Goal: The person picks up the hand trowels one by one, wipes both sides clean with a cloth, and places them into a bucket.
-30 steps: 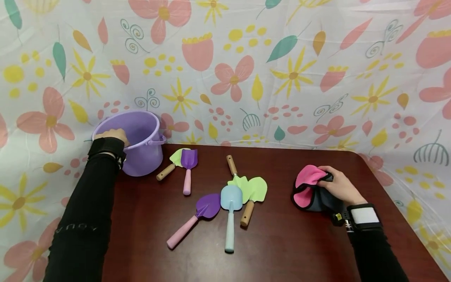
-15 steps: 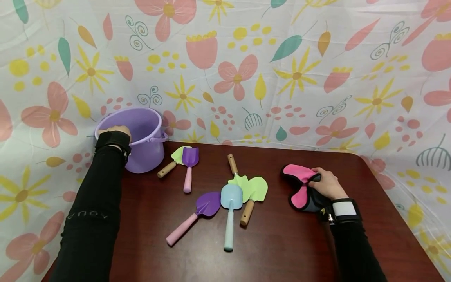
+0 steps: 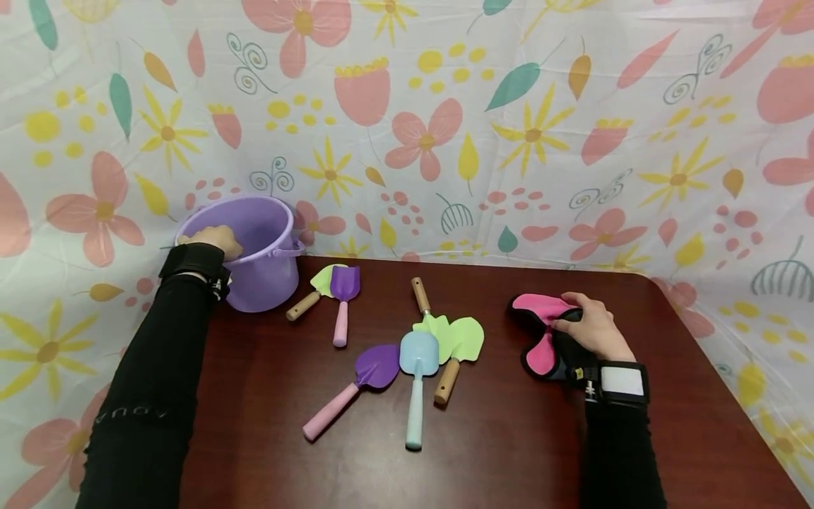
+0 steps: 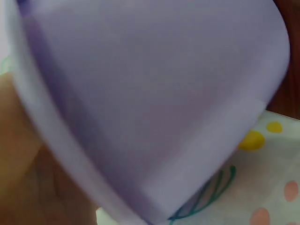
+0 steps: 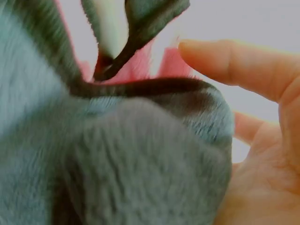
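At the back left, my left hand grips the near rim of a purple bucket, which stands upright. The bucket's wall fills most of the left wrist view, with part of the hand at the left; the fingertips are hidden. On the right, my right hand holds the edge of a soft pink-and-dark-grey cloth piece with black edging, folded so that its pink lining shows. In the right wrist view, the thumb lies along the pink side of the cloth.
Small garden tools lie across the dark wooden table: a light blue shovel, purple ones with pink handles, and green ones with wooden handles. A flowered cloth backdrop hangs behind and around the table.
My right hand has moved slightly left with the cloth piece, and its pink folds now spread wider. The left hand stays at the bucket's rim, and the tools lie as before.
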Available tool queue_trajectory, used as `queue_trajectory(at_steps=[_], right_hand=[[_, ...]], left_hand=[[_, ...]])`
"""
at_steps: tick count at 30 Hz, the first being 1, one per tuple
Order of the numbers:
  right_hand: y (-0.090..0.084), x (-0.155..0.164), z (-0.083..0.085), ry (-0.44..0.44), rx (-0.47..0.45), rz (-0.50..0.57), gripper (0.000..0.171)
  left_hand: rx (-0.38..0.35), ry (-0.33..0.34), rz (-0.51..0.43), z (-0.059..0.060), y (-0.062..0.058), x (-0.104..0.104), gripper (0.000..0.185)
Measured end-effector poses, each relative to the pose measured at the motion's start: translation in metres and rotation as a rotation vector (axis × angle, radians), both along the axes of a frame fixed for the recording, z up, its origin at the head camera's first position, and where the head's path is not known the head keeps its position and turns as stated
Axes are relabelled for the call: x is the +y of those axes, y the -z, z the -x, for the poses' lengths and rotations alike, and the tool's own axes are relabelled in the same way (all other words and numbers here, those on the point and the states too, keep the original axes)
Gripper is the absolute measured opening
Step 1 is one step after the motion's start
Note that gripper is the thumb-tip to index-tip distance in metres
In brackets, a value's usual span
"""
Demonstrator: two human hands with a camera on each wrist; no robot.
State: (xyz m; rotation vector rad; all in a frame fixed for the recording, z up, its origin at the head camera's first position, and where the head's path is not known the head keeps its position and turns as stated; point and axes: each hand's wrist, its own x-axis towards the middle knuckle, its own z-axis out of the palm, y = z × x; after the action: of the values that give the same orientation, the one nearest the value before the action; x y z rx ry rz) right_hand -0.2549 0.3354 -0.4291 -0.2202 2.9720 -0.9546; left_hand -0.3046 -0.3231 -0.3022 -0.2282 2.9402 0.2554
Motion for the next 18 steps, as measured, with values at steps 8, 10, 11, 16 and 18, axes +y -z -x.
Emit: queue_trajectory(at_steps=[8,10,11,16,18], right_hand=[[-0.006,-0.006,-0.007,-0.007,0.108,0.017,0.061],[-0.007,-0.007,-0.007,-0.014,0.138,0.019,0.058],[-0.008,-0.007,-0.008,-0.016,0.145,0.020,0.057],[-0.014,-0.010,-0.009,-0.009,0.136,0.010,0.053],[-0.017,-0.011,-0.010,0.006,0.119,0.006,0.051]], left_hand=[[0.095,0.202,-0.129,-0.008,-0.010,0.019,0.040],[0.160,0.237,-0.168,-0.012,-0.007,0.023,0.038],[0.189,0.250,-0.191,-0.014,-0.006,0.026,0.037],[0.388,0.283,-0.306,-0.029,-0.001,0.047,0.031],[0.521,0.307,-0.345,-0.034,0.000,0.058,0.027]])
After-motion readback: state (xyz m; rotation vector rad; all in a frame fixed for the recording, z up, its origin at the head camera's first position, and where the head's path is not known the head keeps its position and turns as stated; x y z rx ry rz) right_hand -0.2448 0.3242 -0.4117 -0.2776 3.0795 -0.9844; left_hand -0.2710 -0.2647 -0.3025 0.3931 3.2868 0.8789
